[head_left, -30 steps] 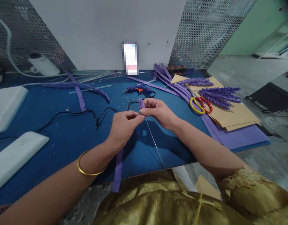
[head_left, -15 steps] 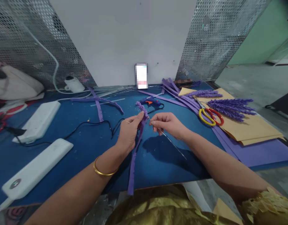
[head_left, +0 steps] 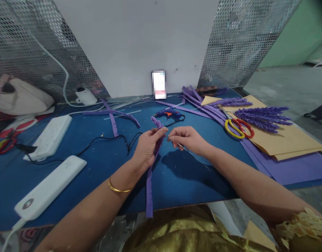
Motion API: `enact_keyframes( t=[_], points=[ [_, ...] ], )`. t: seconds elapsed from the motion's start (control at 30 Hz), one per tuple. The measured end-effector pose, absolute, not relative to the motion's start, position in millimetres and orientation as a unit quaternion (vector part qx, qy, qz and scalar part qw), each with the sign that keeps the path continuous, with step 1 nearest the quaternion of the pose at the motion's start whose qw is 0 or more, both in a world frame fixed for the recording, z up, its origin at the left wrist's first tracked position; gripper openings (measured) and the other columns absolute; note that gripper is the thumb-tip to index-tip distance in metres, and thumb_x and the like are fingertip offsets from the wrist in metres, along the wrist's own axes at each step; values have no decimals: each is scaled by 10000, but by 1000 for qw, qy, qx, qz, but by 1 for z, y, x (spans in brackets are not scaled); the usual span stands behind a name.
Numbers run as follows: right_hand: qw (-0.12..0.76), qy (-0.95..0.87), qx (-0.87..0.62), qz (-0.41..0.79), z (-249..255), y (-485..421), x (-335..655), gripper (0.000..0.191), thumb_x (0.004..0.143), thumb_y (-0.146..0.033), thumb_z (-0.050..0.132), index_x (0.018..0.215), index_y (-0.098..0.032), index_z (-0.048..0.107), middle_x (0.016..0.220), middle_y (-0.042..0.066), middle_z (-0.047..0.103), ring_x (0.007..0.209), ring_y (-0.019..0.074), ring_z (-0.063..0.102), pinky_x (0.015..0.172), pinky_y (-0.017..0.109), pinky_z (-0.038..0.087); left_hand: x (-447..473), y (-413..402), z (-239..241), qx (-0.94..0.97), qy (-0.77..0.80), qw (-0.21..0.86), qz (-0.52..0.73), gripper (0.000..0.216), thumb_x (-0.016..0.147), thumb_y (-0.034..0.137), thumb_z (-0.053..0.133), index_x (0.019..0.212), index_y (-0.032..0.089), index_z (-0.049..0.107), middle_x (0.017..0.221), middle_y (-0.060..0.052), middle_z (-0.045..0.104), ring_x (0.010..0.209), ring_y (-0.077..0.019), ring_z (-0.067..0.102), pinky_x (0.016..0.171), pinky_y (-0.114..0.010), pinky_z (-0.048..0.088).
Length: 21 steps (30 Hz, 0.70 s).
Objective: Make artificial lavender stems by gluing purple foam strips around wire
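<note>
My left hand (head_left: 147,147) is closed, thumb against fingers, on a purple paper strip (head_left: 149,192). The strip's long tail hangs down past the table's front edge. Above my thumb, a fringed purple flower tip (head_left: 157,121) is wound round the end of a thin wire. Just to the right, my right hand (head_left: 187,138) pinches that wire (head_left: 196,157), which slants down to the right from the fingers. Only a small gap parts the two hands. Behind them a blue glue gun (head_left: 168,112) with an orange trigger lies on the table.
Scissors (head_left: 234,129) with yellow and red handles lie beside finished purple sprigs (head_left: 263,119) on brown paper (head_left: 297,143). Purple strips (head_left: 200,101) stretch behind. A lit phone (head_left: 159,84) leans on the back panel. At left are a power strip (head_left: 52,134), a white device (head_left: 53,185) and a black cord (head_left: 94,140).
My left thumb has shifted up and right over the base of the flower tip, closer to my right fingers. My right hand keeps its pinch on the wire. The view has turned slightly left.
</note>
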State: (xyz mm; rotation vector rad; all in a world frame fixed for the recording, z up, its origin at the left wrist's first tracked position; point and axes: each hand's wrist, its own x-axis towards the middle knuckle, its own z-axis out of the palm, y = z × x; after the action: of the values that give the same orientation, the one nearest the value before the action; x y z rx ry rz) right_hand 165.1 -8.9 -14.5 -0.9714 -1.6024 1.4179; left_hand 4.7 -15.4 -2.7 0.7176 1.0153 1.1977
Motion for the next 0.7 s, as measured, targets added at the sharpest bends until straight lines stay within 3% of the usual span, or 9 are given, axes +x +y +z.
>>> enact_keyframes(
  t=[0.13,0.43,0.7],
  points=[
    [400,-629,-372,553,-13,-8,167,176,778,-330,657,715,-167,632,546,-32,587,422,77,462,443,224,364,4,-16,0,334,430,660,518,389,530,360,914,814,138,768,666,17,653,582,-80,530,577,-223,399],
    [404,-636,-366,545,-17,-9,164,157,792,-315,636,735,-168,637,539,-36,569,424,81,445,443,231,347,8,-15,-3,315,421,657,541,332,428,202,945,662,136,718,670,21,679,613,-79,556,651,-221,441],
    [420,-588,-340,602,-10,-11,167,197,789,-356,673,739,-166,652,519,-41,527,444,81,411,445,232,287,-1,-13,0,336,398,677,521,377,585,347,883,895,157,784,710,9,692,627,-94,573,578,-216,419]
  ],
)
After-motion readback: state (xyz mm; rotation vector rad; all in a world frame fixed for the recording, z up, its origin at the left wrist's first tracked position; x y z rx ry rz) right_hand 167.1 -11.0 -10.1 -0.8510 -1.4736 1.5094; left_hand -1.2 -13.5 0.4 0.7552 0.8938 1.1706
